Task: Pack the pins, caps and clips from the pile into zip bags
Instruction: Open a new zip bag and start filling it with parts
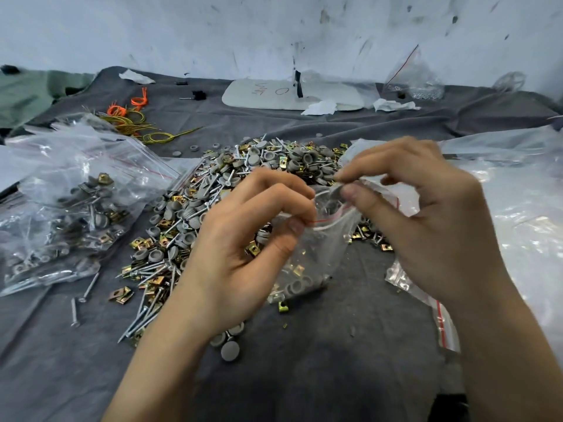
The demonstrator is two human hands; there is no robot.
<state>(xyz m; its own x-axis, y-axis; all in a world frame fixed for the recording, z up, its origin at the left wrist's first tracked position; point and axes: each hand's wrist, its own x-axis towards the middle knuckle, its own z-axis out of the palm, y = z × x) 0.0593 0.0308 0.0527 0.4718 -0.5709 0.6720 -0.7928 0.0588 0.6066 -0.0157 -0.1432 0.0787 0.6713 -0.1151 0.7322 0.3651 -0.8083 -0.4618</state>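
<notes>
Sits somewhere in the middle of the job, judging by the spread. Pinches with the left hand point(234, 254) the red-lined rim of a small zip bag point(316, 254), centre frame, its bottom down at the near edge of the pile point(243, 178); hard to tell whether resting on the grey cloth point(335, 360) or just clear of it. Grasps with the right hand point(426, 233), thumb against forefinger, a single grey cap point(336, 190) right at the bag's open mouth, not yet let go. Shows a shallow fill point(300, 283) of caps and yellow clips at the bag's bottom; pins inside too hard to make out through the plastic. Looks only partly filled, then, and unsealed. Counts as done: several filled bags point(70, 208) heaped at the left of the frame, with caps, clips and pins visible inside. Leaves plenty: a broad mound of pins, caps and clips across the middle, plus strays, namely loose caps point(230, 350) below the left wrist and loose pins point(88, 287) at lower left. Has stock for it, seemingly: clear plastic point(518, 193) piled at the right, probably empty bags, and one flat red-striped bag point(441, 324) beneath the right forearm. Calls next, most likely, for dropping the cap in, topping up and pressing the zip closed.
</notes>
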